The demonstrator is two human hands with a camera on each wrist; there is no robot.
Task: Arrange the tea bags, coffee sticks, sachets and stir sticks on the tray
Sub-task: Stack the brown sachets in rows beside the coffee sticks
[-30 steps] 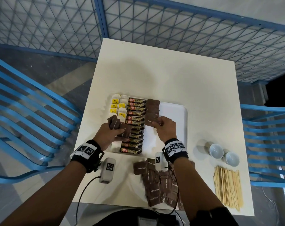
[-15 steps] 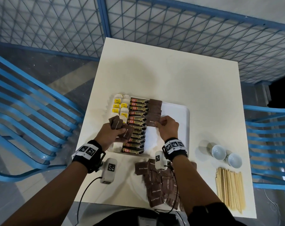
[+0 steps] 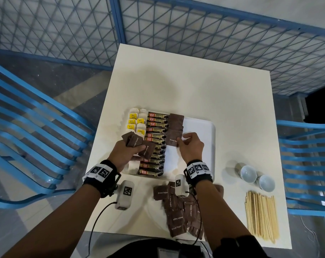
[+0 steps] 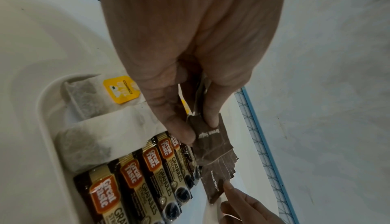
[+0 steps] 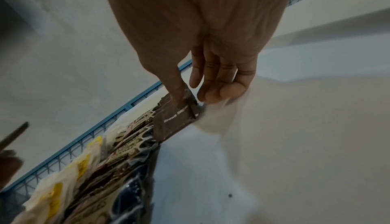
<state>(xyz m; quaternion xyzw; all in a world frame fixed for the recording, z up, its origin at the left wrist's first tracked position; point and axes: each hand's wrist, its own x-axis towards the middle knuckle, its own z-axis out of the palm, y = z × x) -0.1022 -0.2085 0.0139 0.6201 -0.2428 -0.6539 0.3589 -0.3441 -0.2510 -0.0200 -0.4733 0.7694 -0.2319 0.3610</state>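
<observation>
A white tray [image 3: 204,131] holds tea bags [image 3: 135,121] on its left, a column of coffee sticks [image 3: 156,135] beside them, then a row of brown sugar sachets [image 3: 175,121]. My right hand [image 3: 190,146] pinches one brown sugar sachet [image 3: 173,139] [image 5: 175,121] at the near end of that row, low over the tray. My left hand [image 3: 126,153] grips a bunch of brown sachets [image 3: 137,145] [image 4: 211,137] above the coffee sticks [image 4: 135,177]. Loose sachets [image 3: 178,215] lie in a pile near the table's front edge. Wooden stir sticks [image 3: 261,215] lie at the front right.
Two small white cups [image 3: 256,178] stand right of the tray, just behind the stir sticks. Blue slatted chairs [image 3: 27,136] flank the table on both sides, and a blue mesh fence [image 3: 176,25] runs behind it. The right half of the tray is bare.
My right hand has brought its sachet lower and against the near end of the sachet row. The left hand stays over the coffee sticks with its bunch.
</observation>
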